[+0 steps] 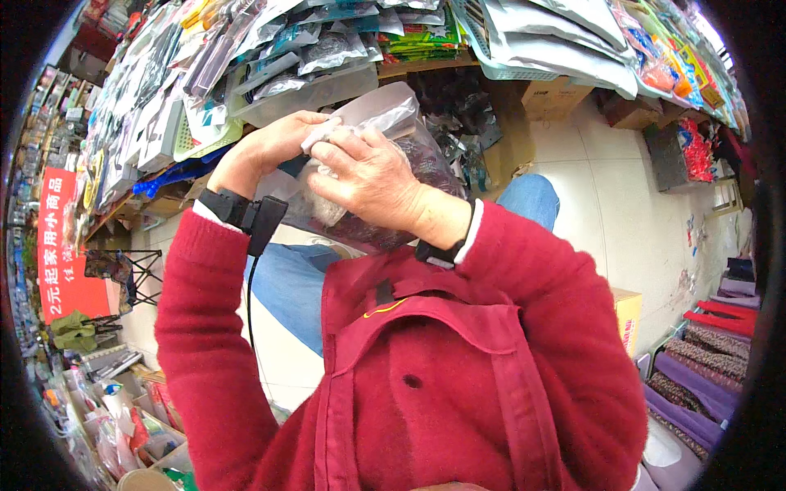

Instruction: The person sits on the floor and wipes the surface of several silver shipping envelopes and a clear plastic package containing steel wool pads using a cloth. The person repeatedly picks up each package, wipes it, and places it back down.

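A clear plastic bag (385, 100) rests over my lap, tilted, with dark maroon contents showing through its right side. My left hand (264, 151) is closed at the bag's upper left, its fingertips pinching the edge beside a small whitish piece. Across the front of the bag lies my right hand (368, 176), fingers bent and gripping the plastic near the left fingertips. Below these fingers a pale beige, crumpled-looking patch (327, 206) shows; I cannot tell whether it is inside the bag. Both wrists wear black bands, and a cable runs down from the left one.
A stall table piled with packaged goods (327, 49) stands ahead, with a clear plastic bin (303, 102) at its edge. White packets (557, 41) fill a basket to the right. Cardboard boxes (557, 96) sit beneath. Folded textiles (704, 360) lie at right, a folding stool (135, 274) at left.
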### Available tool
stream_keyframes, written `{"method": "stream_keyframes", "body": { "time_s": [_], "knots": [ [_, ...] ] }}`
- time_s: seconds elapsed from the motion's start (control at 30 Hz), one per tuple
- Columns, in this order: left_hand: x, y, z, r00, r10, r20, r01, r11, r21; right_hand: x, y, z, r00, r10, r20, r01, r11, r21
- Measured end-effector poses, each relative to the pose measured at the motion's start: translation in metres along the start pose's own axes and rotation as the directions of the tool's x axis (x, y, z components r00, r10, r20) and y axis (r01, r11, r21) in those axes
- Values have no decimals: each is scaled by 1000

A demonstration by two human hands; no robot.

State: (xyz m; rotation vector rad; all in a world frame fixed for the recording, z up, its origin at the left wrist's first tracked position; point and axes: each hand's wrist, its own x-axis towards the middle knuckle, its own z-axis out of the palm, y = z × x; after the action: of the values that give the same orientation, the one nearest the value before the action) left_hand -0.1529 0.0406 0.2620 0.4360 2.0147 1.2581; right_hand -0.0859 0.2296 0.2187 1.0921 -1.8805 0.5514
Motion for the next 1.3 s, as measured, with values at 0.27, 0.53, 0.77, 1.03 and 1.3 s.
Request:
{"method": "stream_keyframes", "body": {
  "time_s": [0.27, 0.53, 0.77, 1.03, 1.3],
  "knots": [
    [0, -9, 14, 995, -105, 1, 105, 994, -6, -39, 77, -5, 903, 410, 126, -354, 878, -321],
    [-10, -6, 8, 973, -194, -123, 185, 979, -81, -58, 108, -63, 727, 677, -115, -686, 723, -82],
    [7, -8, 10, 997, -37, -61, 34, 998, -44, -20, 20, -17, 972, 229, 49, -233, 961, 148],
    [-2, -21, 10, 983, -133, -127, 137, 990, 28, -66, 70, -17, 843, 531, 89, -510, 840, -186],
    [-15, 0, 32, 907, 301, -296, -80, 811, 579, -101, 103, -61, 259, 806, 531, -814, -113, 569]
  ]
}}
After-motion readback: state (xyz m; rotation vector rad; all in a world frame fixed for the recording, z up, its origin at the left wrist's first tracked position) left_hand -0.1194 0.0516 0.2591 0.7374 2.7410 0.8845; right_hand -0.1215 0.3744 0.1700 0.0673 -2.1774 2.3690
